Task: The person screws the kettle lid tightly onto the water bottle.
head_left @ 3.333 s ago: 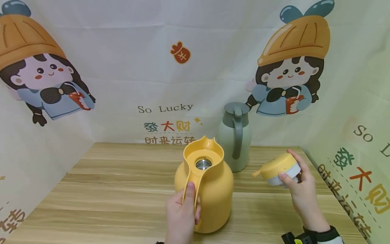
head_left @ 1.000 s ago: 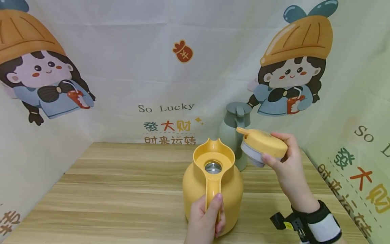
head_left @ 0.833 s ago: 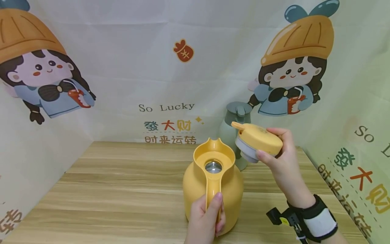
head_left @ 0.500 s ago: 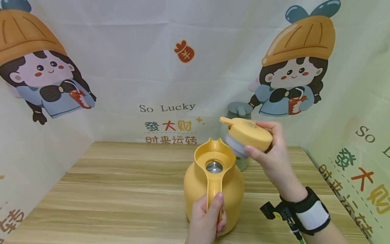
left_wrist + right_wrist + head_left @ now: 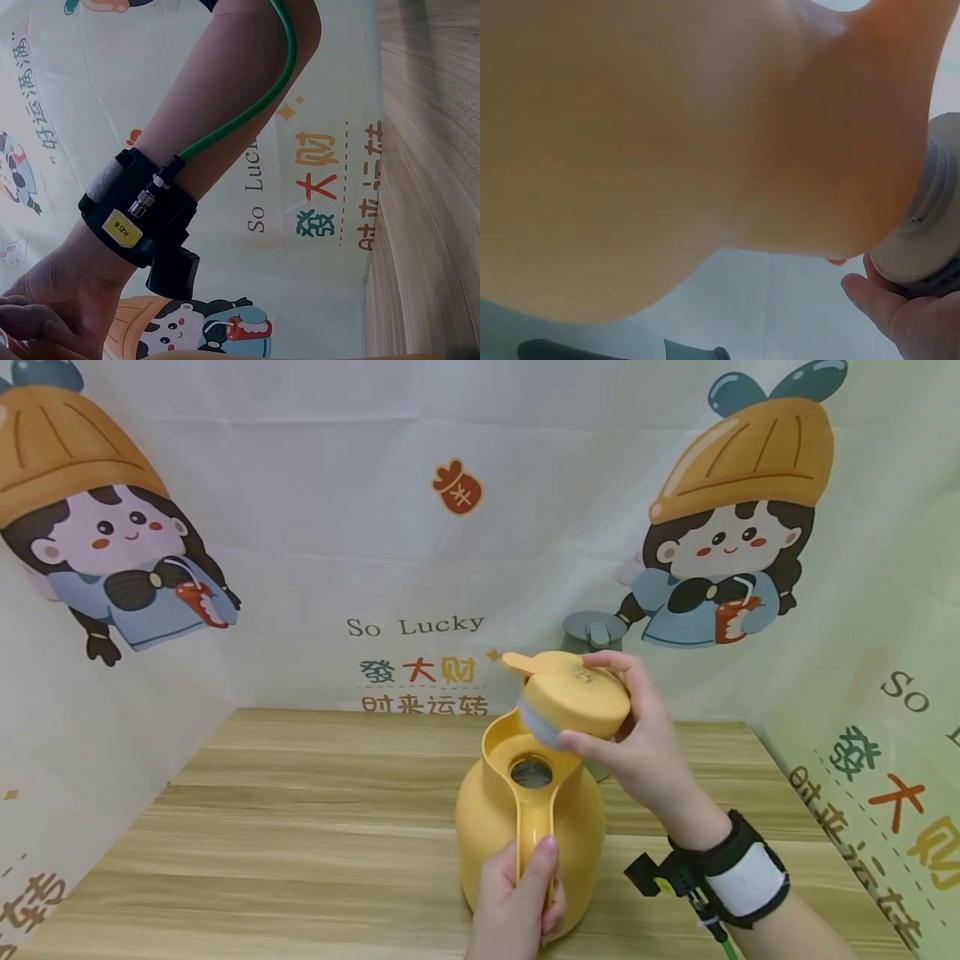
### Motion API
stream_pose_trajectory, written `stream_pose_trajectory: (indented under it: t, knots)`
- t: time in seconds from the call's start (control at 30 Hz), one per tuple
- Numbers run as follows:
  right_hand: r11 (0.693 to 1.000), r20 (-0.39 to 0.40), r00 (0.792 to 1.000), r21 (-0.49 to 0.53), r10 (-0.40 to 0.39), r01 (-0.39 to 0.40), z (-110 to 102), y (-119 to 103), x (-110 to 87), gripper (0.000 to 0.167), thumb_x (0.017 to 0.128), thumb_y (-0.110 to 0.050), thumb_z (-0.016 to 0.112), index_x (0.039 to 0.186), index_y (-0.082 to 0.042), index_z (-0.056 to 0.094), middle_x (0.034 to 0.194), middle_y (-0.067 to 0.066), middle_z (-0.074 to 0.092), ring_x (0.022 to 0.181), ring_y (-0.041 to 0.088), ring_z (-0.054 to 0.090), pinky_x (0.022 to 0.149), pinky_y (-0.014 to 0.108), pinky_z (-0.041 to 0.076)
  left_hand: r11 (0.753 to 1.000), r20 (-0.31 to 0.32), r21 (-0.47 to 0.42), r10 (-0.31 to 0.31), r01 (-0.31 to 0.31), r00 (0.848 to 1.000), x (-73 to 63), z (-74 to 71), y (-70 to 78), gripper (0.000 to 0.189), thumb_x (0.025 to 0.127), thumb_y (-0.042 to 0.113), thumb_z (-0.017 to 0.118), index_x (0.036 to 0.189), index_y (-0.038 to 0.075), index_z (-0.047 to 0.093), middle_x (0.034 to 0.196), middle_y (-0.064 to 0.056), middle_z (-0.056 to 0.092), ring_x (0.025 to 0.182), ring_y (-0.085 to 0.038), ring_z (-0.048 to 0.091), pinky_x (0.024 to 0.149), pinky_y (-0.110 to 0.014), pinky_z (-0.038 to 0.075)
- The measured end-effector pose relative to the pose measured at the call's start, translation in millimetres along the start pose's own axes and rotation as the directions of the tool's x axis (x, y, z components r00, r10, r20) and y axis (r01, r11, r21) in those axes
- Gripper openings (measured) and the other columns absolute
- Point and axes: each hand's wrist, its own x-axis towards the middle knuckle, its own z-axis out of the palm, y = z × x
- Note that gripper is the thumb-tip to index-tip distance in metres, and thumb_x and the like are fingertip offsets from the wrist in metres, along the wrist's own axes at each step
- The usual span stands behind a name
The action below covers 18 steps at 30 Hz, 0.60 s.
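Note:
A yellow thermal jug point(image 5: 480, 818) stands on the wooden table, its round mouth uncovered and spout facing away. My left hand point(image 5: 513, 893) grips the jug's handle, thumb on top. In my right hand point(image 5: 637, 747) is a yellow lid point(image 5: 581, 697) with a pale grey underside, held between thumb and fingers. The lid is tilted over the right rear of the jug's rim and overlaps it in the head view. From the right wrist, the jug's side point(image 5: 705, 150) fills most of the picture, with the lid's ridged stopper point(image 5: 934, 195) at the right edge.
A grey-green jug point(image 5: 592, 631) stands behind, mostly hidden by the lid and right hand. A printed cloth backdrop point(image 5: 300, 527) encloses the back and sides of the wooden table point(image 5: 300, 827). A strap-mounted camera point(image 5: 712, 877) with a green cable sits on the right wrist.
My right hand has carried the lid leftward from the table's right side to over the jug's rim, turning its underside downward. The yellow jug was turned and shifted slightly right earlier; my left hand keeps its handle.

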Motion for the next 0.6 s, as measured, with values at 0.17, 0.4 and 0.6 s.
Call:
stream_pose_trajectory:
  t: [0.17, 0.4, 0.6]
  knots:
    - [0.995, 0.034, 0.999, -0.101, 0.004, -0.001, 6, 5, 2.8, 0.073, 0.073, 0.002, 0.079, 0.137, -0.011, 0.046, 0.133, 0.006, 0.046, 0.111, 0.024, 0.051, 0.090, 0.031, 0.046, 1.000, 0.009, -0.008, 0.008, -0.008, 1.000, 0.1, -0.2, -0.3, 0.042, 0.103, 0.015, 0.043, 0.071, -0.011, 0.037, 0.044, -0.027, 0.026, 0.036, -0.010, 0.030, 0.036, -0.017, 0.028]
    - [0.978, 0.080, 0.997, -0.207, -0.014, 0.031, 12, 15, 2.1, 0.068, 0.074, -0.009, 0.081, 0.136, -0.018, 0.053, 0.133, 0.000, 0.045, 0.114, 0.020, 0.046, 0.093, 0.045, 0.040, 1.000, 0.004, 0.004, -0.013, 0.013, 1.000, -0.8, -0.9, -0.1, 0.044, 0.103, 0.018, 0.044, 0.070, -0.010, 0.037, 0.044, -0.027, 0.026, 0.037, -0.005, 0.033, 0.038, -0.017, 0.029]
    - [0.975, 0.105, 0.994, -0.219, -0.024, 0.047, 16, 21, -1.3, 0.066, 0.075, -0.013, 0.081, 0.135, -0.018, 0.054, 0.137, 0.000, 0.042, 0.121, 0.020, 0.042, 0.097, 0.048, 0.036, 1.000, 0.014, 0.000, -0.004, 0.004, 1.000, -0.9, -1.5, 0.3, 0.044, 0.103, 0.017, 0.043, 0.070, -0.010, 0.037, 0.044, -0.026, 0.026, 0.037, -0.005, 0.033, 0.037, -0.017, 0.029]
